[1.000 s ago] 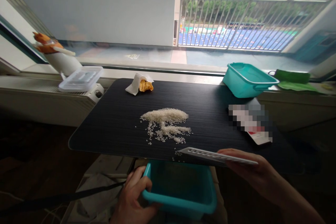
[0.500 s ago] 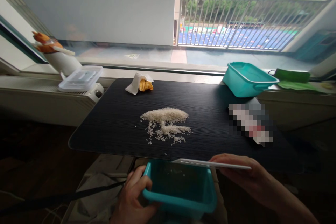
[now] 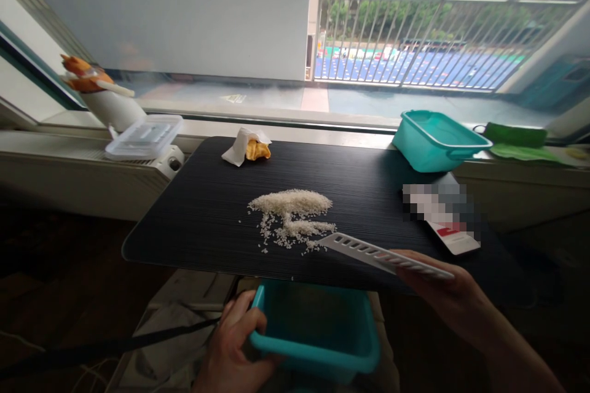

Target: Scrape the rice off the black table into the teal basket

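A heap of white rice [image 3: 292, 214] lies in the middle of a black tabletop [image 3: 207, 209], with loose grains spread toward me. My right hand [image 3: 442, 295] is closed on a flat white perforated scraper [image 3: 378, 253], whose tip rests at the near right edge of the rice. My left hand [image 3: 233, 350] grips the left rim of a teal plastic tub [image 3: 318, 334] held below the table's near edge.
A second teal tub [image 3: 436, 140] sits at the table's far right corner beside a green cloth [image 3: 516, 138]. A white tissue with something orange [image 3: 249, 147] lies at the far edge. A clear lidded box [image 3: 144, 137] and a white cup [image 3: 110, 107] stand on the left sill. A blurred card [image 3: 442, 215] lies at the right.
My right hand has carried the scraper from over the tub, off the table's near edge, forward onto the tabletop to the edge of the rice. The left hand and tub have stayed put.
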{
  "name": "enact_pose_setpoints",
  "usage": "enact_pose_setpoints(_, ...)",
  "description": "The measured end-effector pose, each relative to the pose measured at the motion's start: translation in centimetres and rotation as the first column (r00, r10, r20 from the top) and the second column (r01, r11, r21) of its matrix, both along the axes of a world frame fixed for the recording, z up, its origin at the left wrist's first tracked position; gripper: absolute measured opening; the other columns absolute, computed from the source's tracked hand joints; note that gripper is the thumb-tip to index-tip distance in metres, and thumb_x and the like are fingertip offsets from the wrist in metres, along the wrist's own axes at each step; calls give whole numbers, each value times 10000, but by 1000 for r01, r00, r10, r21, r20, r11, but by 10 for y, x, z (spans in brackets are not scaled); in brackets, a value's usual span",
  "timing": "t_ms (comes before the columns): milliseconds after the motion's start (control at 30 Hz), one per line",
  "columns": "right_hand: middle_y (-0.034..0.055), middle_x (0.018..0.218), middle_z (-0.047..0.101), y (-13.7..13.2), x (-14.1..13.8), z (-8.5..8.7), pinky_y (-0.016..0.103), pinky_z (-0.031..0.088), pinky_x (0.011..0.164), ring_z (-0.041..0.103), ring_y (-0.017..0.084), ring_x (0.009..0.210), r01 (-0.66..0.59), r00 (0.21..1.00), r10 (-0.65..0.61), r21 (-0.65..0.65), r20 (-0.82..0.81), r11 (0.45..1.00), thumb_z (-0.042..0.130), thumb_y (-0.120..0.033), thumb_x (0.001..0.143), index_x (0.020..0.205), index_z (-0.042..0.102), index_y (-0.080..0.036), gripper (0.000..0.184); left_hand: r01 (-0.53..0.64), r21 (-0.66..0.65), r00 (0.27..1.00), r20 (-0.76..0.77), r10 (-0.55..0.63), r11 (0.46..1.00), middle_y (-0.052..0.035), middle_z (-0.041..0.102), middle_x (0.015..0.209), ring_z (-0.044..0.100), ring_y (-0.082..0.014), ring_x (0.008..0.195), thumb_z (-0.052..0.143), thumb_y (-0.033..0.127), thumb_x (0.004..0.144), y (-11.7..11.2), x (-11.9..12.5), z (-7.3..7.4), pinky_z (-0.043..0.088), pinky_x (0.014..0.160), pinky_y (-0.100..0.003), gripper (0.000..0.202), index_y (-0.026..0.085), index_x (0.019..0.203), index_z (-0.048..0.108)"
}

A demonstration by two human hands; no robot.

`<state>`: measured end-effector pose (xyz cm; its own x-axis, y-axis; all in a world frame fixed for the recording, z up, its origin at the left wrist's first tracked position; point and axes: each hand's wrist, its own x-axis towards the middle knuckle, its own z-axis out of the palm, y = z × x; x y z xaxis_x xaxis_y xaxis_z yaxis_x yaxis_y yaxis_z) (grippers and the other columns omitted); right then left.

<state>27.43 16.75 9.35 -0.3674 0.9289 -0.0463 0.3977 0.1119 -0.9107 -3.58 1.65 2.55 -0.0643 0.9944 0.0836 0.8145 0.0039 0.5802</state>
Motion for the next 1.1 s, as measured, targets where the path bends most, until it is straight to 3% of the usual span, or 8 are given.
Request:
enact_pose_setpoints(100,65,1075,780,2,3,-3,378,583,891,710,314,1016,12,1000,-12,-5,11,1000,687,-472,843,1024,785,-237,313,0,8,1000,4,0,1000,-42,668,987,659,-224,904,732,141,619,0,0,0,553,751,-287,197,219,646,553)
enact_pose_setpoints(267,80,1054,782,-4,2,3,333,613,806,730,287,943,-127,992,128,-40,23,991,643,-440,883,1018,790,-215,301,-6,-2,1000,-9,6,1000,-34,669,981,658,-221,895,733,139,604,0,0,0,550,746,-287,208,221,643,546)
enact_pose_setpoints(467,76,1052,779,-2,-6,0,319,594,823,724,272,952,-96,995,95,-18,-11,995,647,-401,891,1050,775,-210,280,-10,13,1000,-14,11,1000,-35,674,996,658,-224,904,737,143,607,0,0,0,550,747,-282,215,223,650,542)
enact_pose_setpoints(667,72,1072,768,-4,-18,9,299,577,820,712,257,969,-292,956,291,-111,-23,950,583,-354,942,992,786,-217,250,-1,-4,1000,4,1,1000,-39,659,977,646,-222,913,712,156,632,-2,-2,0,545,756,-284,186,221,652,539)
enact_pose_setpoints(833,58,1073,765,-6,-20,8,282,562,824,703,244,969,-221,974,217,-69,-58,973,600,-344,934,1039,770,-227,231,-10,-21,1000,7,11,1000,-39,658,1003,635,-224,921,708,144,623,-3,-3,-1,534,768,-293,191,220,654,535)
enact_pose_setpoints(1000,52,1061,758,-8,-30,10,284,547,824,699,231,963,-378,925,366,-144,-101,915,542,-314,971,1003,767,-225,245,-70,-18,995,70,71,997,-31,647,997,615,-224,925,704,140,614,-5,-4,-2,514,797,-313,218,218,644,503)
enact_pose_setpoints(1100,39,1072,760,-4,-40,7,270,543,831,697,222,972,-316,946,308,-75,-104,946,567,-313,956,1024,761,-242,218,-92,-15,992,90,93,996,-34,640,1005,606,-227,935,696,127,603,-8,-8,-3,507,801,-315,215,217,644,505)
